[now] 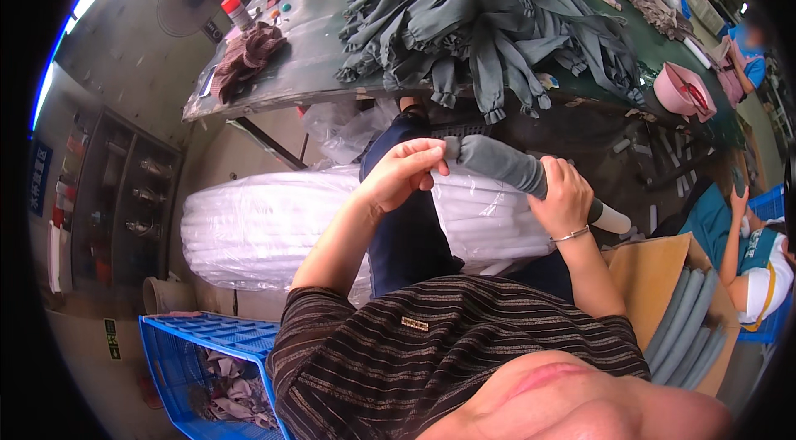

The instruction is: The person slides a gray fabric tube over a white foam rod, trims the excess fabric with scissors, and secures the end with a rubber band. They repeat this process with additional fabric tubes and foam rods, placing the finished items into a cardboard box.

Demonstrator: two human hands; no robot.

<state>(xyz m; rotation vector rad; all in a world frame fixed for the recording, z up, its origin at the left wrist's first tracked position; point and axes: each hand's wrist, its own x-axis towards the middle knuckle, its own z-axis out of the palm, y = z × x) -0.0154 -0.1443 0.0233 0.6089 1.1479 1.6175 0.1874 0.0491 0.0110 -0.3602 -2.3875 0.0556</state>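
In front of my lap I hold a grey-green fabric sleeve (500, 165) drawn over a white foam tube (612, 218). My right hand (564, 195) wraps round the covered tube near its right part, and the bare white end sticks out beyond that hand. At the other end, my left hand (408, 170) pinches the edge of the sleeve's gathered cuff between thumb and fingers. A heap of similar grey-green sleeves (481, 17) lies on the green table (315, 50) ahead, some hanging over its front edge.
A plastic-wrapped bundle of white tubes (265, 228) lies across the floor. At right, a cardboard box (655, 262) holds several covered tubes; at lower left stands a blue crate (211, 328) with cloth. A pink basin (681, 92) sits on the table. A co-worker (759, 266) is close at right.
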